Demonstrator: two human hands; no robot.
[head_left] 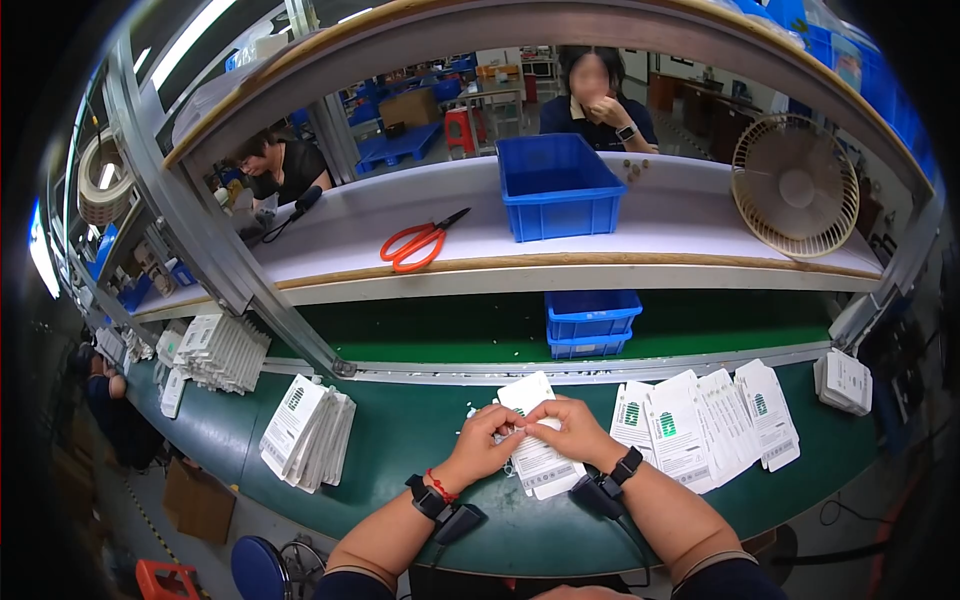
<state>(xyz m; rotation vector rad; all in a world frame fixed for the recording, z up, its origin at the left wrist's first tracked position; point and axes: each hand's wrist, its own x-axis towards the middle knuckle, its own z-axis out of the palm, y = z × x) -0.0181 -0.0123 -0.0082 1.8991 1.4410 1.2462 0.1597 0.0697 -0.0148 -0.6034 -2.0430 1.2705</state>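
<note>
At the lower centre of the frame, white cards [548, 462] lie on the green surface [400, 430]. Our left grip [490, 437] and right grip [563, 428] meet narrowly over them; we cannot tell whether either holds anything. The cards seem light, thin, creasable; we'd take their long edges.

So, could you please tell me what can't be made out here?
Head view: anything pinched between the left hand and right hand, hidden by fingers.
Head view: part of the white cards, covered by the hands.
Head view: inside of the lower blue bin, hidden by the upper blue bin.
Head view: lower part of the orange stool, cut off by the bottom edge.
</note>
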